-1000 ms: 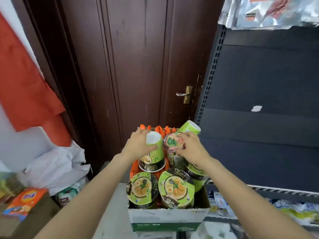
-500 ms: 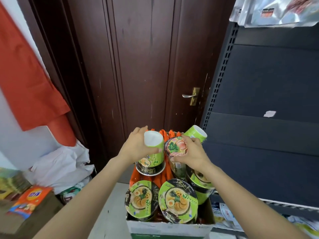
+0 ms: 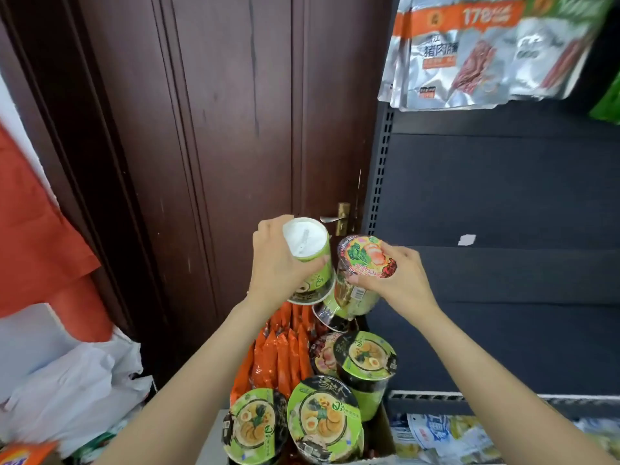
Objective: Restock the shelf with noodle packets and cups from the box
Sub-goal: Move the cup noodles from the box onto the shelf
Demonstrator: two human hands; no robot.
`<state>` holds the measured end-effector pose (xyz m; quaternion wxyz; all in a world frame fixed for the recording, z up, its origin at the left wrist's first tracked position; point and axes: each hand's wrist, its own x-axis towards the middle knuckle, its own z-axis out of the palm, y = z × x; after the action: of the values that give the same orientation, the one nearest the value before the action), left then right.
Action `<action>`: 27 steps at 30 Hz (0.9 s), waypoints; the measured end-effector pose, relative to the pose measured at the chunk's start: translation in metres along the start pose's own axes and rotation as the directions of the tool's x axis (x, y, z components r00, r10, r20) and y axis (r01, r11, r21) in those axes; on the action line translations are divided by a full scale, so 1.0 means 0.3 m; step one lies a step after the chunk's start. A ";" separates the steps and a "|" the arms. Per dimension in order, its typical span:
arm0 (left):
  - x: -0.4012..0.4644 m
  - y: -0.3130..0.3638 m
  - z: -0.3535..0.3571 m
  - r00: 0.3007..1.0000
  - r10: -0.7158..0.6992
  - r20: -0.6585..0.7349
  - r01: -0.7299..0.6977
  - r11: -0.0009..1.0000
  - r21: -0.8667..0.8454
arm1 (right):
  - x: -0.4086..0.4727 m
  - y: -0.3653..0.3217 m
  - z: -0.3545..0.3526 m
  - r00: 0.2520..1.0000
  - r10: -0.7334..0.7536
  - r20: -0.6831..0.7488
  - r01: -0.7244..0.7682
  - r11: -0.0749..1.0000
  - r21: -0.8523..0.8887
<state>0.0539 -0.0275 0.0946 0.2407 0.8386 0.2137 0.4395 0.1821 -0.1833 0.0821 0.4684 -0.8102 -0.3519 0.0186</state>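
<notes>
Above the box, 1 inverted green cup is gripped by the left hand; fingers of the right hand are curled around 2 cups. Cups seem light and easily dented; the sides should be held gently.

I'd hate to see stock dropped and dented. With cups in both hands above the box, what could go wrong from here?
1. The right hand seems to carry two cups: the colourful-lid cup plus a tilted green cup hanging beneath it. That lower one could slip back into the box.
2. The left hand grips its upside-down cup right beside the other; they may knock together.
</notes>
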 end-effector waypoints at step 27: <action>-0.108 1.160 1.294 0.941 0.018 0.337 0.081 0.957 -0.278 | -0.011 1.011 -1.367 0.960 0.154 -0.232 -0.188 0.973 -0.132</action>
<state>0.4142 -0.4056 0.0866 0.4002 0.8536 0.1169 0.3124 0.4950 -0.5862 0.0767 0.4375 -0.8683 -0.2266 -0.0580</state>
